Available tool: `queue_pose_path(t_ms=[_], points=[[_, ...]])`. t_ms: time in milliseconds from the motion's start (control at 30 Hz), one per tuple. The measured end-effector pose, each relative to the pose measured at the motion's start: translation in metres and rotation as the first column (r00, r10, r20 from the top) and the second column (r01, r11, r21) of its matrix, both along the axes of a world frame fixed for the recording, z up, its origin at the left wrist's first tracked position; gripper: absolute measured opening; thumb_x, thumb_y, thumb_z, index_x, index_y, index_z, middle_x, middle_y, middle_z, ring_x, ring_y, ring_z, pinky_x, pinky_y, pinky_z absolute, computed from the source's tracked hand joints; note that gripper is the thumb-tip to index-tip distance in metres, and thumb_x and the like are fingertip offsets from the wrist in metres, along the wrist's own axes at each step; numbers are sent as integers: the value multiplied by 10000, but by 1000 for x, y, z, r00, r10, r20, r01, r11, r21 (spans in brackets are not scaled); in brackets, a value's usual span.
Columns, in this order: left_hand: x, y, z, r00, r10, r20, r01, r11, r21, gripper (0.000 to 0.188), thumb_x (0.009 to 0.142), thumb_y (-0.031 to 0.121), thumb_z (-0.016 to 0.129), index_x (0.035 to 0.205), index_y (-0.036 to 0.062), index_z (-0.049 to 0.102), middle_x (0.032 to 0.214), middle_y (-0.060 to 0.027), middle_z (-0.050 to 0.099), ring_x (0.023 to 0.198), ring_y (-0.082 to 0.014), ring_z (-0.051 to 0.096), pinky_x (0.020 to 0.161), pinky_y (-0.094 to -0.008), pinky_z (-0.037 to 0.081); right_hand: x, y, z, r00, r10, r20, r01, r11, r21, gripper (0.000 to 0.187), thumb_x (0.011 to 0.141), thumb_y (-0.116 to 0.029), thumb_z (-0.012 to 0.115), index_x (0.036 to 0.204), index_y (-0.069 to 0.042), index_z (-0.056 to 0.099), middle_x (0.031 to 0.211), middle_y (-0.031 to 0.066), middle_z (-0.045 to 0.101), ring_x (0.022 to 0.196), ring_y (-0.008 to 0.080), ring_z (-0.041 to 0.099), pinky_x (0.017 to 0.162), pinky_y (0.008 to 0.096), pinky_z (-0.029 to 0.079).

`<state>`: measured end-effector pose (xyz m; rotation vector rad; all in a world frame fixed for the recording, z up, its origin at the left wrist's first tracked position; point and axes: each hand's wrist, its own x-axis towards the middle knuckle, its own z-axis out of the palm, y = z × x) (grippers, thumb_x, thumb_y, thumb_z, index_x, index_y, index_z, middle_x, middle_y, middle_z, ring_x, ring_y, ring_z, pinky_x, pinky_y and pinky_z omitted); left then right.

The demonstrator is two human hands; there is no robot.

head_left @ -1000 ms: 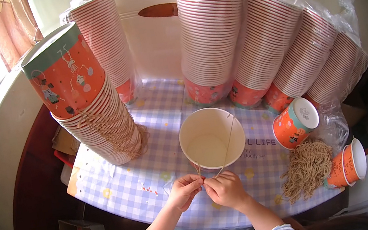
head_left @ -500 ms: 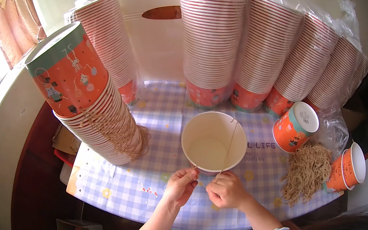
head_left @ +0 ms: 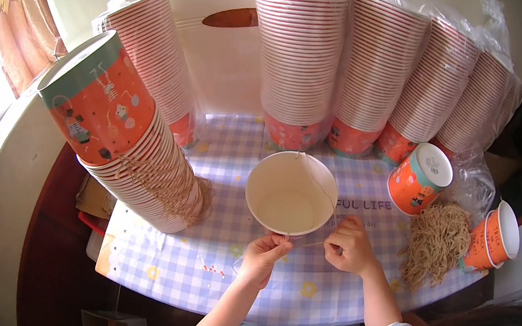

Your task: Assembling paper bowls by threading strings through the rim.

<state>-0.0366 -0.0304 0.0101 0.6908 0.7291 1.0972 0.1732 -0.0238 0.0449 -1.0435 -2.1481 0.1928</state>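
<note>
A white-lined paper bucket [head_left: 289, 201] stands with its mouth up on the checked tablecloth, before my hands. Thin brown twine [head_left: 311, 170] runs from the far rim down inside its right wall. My left hand [head_left: 263, 259] is closed at the near rim, thumb and finger pinching the twine there. To the right, my right hand [head_left: 349, 245] is closed on the twine too, and a straight length spans the gap between the hands. Whether a knot sits under my left fingertips is too small to tell.
Tall stacks of paper buckets [head_left: 308, 51] in clear plastic line the back. Another stack [head_left: 141, 186], draped with twine, leans at left. On the right are an upturned orange bucket [head_left: 410, 186], a heap of twine [head_left: 434, 241] and nested orange buckets [head_left: 485, 246] on their side.
My right hand has moved right, drawing the twine out sideways. The bucket has shifted slightly left and away and turned; the twine inside, straight before, now curves along the wall.
</note>
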Motion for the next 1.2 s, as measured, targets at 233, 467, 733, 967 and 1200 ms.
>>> queue_pose_path(t_ms=[233,467,733,967,1200], points=[[11,-1,-1,998,41,40,-40,999,-28,109,767,86,677,796,52,577,791,12,579,724,-58,501,656,-191,366,-32,-18,4,981,-43,192,35,998,45,165,622,-246,691,586,-127,582,681,22,518,719,196,503,723,370,361],[9,-4,-6,995,35,95,-32,999,-27,82,777,65,654,790,48,575,790,-7,590,729,-68,520,639,-196,375,-45,-34,-3,952,-205,229,110,924,367,142,637,-271,699,730,-214,608,1051,-63,493,908,148,397,788,317,306],[11,-9,2,988,144,-50,-140,987,79,106,795,70,634,874,10,597,789,-15,598,723,-61,517,622,-199,399,-49,-32,-6,957,-57,284,-24,962,274,93,656,-186,684,681,-148,603,773,-35,552,718,140,488,686,321,338],[17,-10,3,970,193,-146,-181,979,97,102,772,37,647,853,3,594,790,-9,599,726,-55,527,629,-196,415,-51,-27,-8,958,-46,284,-36,960,279,105,654,-147,683,643,-115,584,574,-11,484,521,149,480,584,308,350],[18,-11,24,525,617,-587,-96,728,679,166,673,119,722,750,35,602,714,-31,612,618,-144,560,582,-266,441,-51,-24,-11,963,-77,259,-7,951,309,116,656,-157,677,619,-122,573,547,-14,459,545,145,486,593,312,354]])
